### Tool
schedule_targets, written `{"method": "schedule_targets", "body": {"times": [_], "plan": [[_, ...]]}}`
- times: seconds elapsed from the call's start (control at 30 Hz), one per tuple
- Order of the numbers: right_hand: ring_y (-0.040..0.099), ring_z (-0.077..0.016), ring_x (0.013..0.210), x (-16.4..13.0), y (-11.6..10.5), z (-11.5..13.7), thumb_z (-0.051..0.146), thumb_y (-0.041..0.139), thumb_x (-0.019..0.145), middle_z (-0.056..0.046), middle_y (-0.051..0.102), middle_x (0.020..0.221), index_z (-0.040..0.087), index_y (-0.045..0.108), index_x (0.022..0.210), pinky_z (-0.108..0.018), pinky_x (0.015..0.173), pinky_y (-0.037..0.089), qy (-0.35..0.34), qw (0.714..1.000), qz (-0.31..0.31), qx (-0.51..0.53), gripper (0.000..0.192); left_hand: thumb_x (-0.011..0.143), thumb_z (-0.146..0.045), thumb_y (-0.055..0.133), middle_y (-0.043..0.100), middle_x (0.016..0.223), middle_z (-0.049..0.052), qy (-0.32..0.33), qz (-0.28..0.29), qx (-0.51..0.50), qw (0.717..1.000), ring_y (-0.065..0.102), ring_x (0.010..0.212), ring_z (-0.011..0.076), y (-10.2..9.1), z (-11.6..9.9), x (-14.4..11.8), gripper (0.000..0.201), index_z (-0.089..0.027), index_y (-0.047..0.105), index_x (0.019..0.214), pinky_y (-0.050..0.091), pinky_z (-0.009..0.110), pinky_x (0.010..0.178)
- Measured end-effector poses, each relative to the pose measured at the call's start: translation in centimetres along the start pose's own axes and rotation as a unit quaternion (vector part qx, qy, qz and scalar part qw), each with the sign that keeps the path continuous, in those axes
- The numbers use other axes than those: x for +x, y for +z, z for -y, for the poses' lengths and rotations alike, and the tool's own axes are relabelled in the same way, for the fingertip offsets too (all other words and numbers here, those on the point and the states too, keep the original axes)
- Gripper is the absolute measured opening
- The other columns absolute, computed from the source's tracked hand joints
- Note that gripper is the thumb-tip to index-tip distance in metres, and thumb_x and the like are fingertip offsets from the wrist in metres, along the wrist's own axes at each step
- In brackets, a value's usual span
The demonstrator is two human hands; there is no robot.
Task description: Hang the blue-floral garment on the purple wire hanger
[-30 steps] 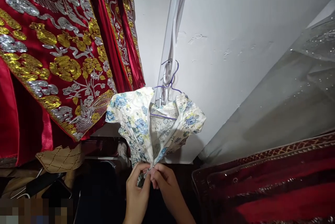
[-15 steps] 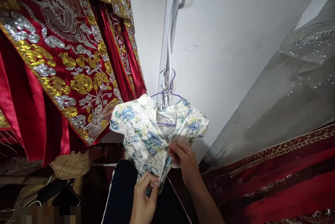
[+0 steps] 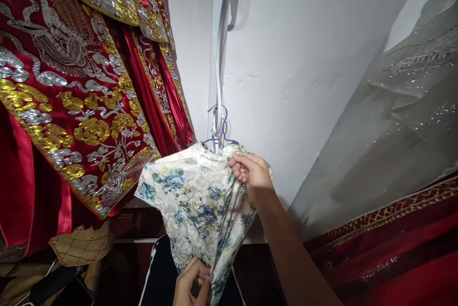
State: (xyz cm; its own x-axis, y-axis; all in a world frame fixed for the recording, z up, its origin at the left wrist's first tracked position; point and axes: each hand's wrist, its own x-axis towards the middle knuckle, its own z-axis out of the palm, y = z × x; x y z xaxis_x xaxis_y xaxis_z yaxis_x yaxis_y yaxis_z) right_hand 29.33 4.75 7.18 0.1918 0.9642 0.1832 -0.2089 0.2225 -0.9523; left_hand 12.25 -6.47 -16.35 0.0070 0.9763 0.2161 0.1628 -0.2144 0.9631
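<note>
A short-sleeved floral blouse (image 3: 193,196), white with blue and yellow flowers, hangs on a purple wire hanger (image 3: 224,127) in front of me. My right hand (image 3: 250,172) is closed on the front edge of the blouse, up near the collar. Lower down, the fingers of my left hand (image 3: 195,280) pinch the same front edge close to the hem. Between both hands the edge runs nearly straight, with folds beside it. The neck opening is covered by the cloth. Whether a zip or buttons lie under my fingers I cannot tell.
White straps (image 3: 219,58) run down the pale wall (image 3: 286,48) to the hanger. Red garments with gold and silver embroidery (image 3: 93,129) hang at left, above a tan quilted seat (image 3: 80,244). Sheer sparkling fabric (image 3: 393,120) and red cloth (image 3: 393,249) are at right.
My right hand has moved up from mid-front to near the collar, drawing the edge up and closing the neckline. My left hand still pinches near the hem. The view has shifted slightly.
</note>
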Motion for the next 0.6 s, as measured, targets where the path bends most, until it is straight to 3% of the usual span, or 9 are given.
{"method": "schedule_targets", "body": {"times": [0.1,0.23,0.4,0.53,0.6], "plan": [[0.042,-0.0079,0.045,-0.9,0.2,0.1,0.040,0.067,0.082,0.001,0.054,0.050,0.015,0.067,0.066,-0.023,0.044,0.028,-0.009,0.999,0.042,-0.021,0.030,0.086,-0.055,0.063,0.053,0.067,0.003,-0.006,0.015,0.032,0.999,0.052,0.059,0.0171,-0.4,-1.0,1.3,0.041,-0.019,0.060,0.066,0.039,0.025,0.055],[0.044,-0.0094,0.049,-2.7,0.5,-0.5,0.037,0.059,0.088,0.002,0.053,0.051,0.017,0.064,0.067,-0.024,0.050,0.033,-0.020,0.997,0.041,-0.063,0.029,0.090,-0.046,0.063,0.068,0.082,0.005,0.060,0.070,0.039,0.995,0.063,0.078,0.0212,-1.5,-7.1,5.6,0.026,-0.022,0.072,0.096,0.049,0.029,0.074],[0.047,-0.0114,0.050,-4.0,0.2,0.3,0.035,0.054,0.089,0.002,0.053,0.051,0.018,0.065,0.066,-0.026,0.052,0.035,-0.057,0.991,0.056,-0.107,0.030,0.093,-0.035,0.062,0.070,0.094,0.004,0.182,-0.044,0.016,0.982,0.065,0.086,0.0196,-2.1,-16.5,12.1,0.039,-0.025,0.064,0.130,0.048,0.030,0.084],[0.046,-0.0112,0.051,-3.7,0.3,0.7,0.036,0.057,0.089,0.003,0.051,0.051,0.019,0.065,0.068,-0.025,0.052,0.035,-0.077,0.991,0.036,-0.099,0.028,0.096,-0.028,0.058,0.068,0.092,0.004,0.326,0.003,0.107,0.939,0.062,0.083,0.0179,-1.4,-19.9,14.7,0.017,-0.020,0.072,0.102,0.046,0.028,0.076],[0.045,-0.0113,0.051,-3.3,0.2,-0.3,0.036,0.058,0.088,0.003,0.049,0.051,0.018,0.064,0.068,-0.025,0.052,0.034,-0.079,0.992,0.033,-0.090,0.028,0.097,-0.027,0.055,0.066,0.086,0.003,0.357,-0.015,0.130,0.925,0.059,0.078,0.0167,-1.2,-20.5,14.8,0.016,-0.019,0.068,0.092,0.045,0.027,0.073]]}}
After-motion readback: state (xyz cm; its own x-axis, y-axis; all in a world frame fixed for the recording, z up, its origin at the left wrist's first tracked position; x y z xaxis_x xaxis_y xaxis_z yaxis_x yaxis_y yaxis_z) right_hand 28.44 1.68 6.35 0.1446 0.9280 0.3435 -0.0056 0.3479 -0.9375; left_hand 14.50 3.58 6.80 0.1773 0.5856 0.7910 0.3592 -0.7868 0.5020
